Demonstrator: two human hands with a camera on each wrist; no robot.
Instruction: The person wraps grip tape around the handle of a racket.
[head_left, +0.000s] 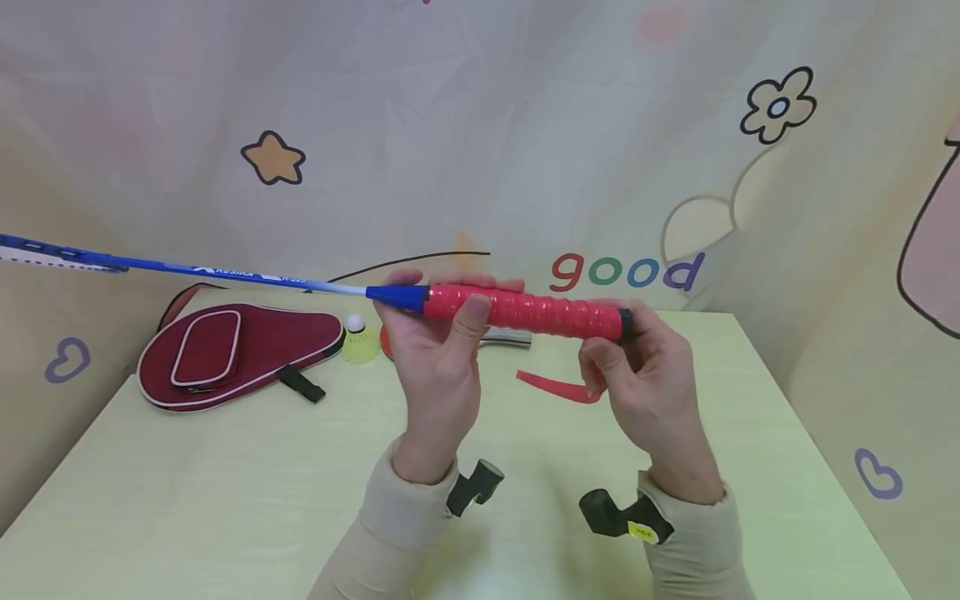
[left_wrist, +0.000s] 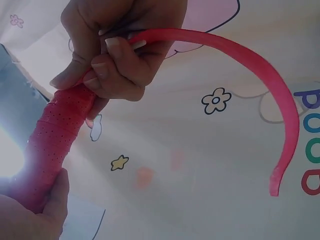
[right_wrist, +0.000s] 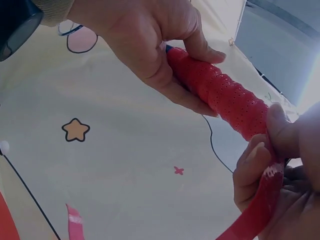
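Note:
A blue badminton racket (head_left: 296, 283) lies nearly level across the head view, its head cut off at the left edge. Red perforated overgrip tape (head_left: 525, 311) is wound in ridges round its handle, up to the dark butt end (head_left: 626, 323). My left hand (head_left: 438, 367) holds the handle near the blue cone, with the thumb across the front. At the butt end my right hand (head_left: 652, 383) pinches the tape. From its fingers a loose red tape end (left_wrist: 270, 80) hangs out in a curve, as the left wrist view shows.
On the table (head_left: 300, 492) at the back left lies a maroon racket case (head_left: 262, 342) with a black strap (head_left: 302, 384). Beside it stands a yellow shuttlecock (head_left: 360, 343). A red-edged object with a greyish handle (head_left: 508, 337) is partly hidden behind my left hand. A printed cloth hangs behind.

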